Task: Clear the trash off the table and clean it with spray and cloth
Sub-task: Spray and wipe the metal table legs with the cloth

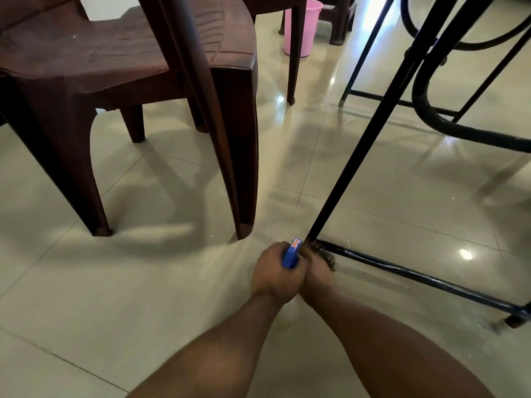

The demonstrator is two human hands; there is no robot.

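Both my hands are down at the floor by the foot of a black metal table frame (382, 264). My left hand (273, 271) grips a small blue object with an orange label (291, 254); what it is I cannot tell. My right hand (317, 272) lies right beside it, fingers curled round a dark, rough clump (326, 254) at the base of the slanted black leg (353, 165). The two hands touch each other. The table top is out of view.
A dark brown plastic chair (120, 67) stands at the left on the glossy beige tiled floor (143, 282). A pink bucket (300, 27) sits at the back behind another chair's legs. Curved black metal bars (448, 124) fill the upper right.
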